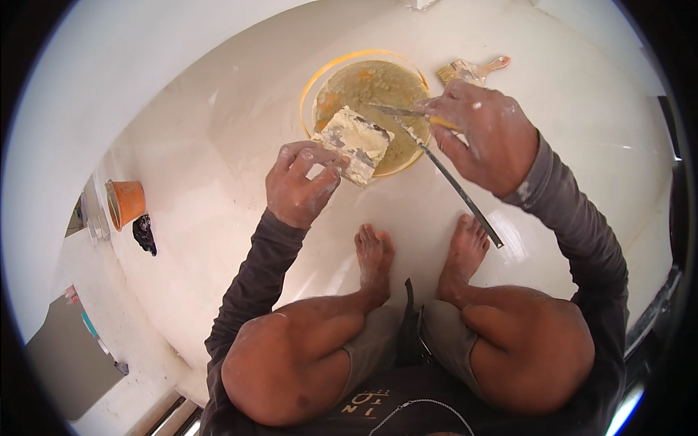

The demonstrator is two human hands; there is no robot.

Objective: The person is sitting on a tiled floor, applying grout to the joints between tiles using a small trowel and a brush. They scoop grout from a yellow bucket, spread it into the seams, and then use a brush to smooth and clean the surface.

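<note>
A: What had the left hand (299,184) got hold of?

B: It was closed around one corner of a flat, square plate (354,143) smeared with pale putty; the plate was tilted over the near rim of the yellow-rimmed basin (314,83), which sat on the glossy white floor (218,131) ahead of the person's bare feet (375,259).

A: And the right hand (483,134)?

B: Curled shut on a yellow-handled putty knife (396,110), whose blade pointed left across the basin, just above the plate; the same hand also pinched a long, thin metal blade (454,185) that slanted down toward the right foot; I could not tell whether the knife's tip touched the plate.

A: What was in the basin?

B: A yellowish, muddy-looking paste; it reached well up the wall.

A: Any packages or labels about?

B: None that I could make out; an orange cup (126,203) lay on its side by the left wall, with a dark rag (144,234) just beside it; a paint brush (471,70) with a pale handle lay beyond the basin, behind the right hand.
</note>
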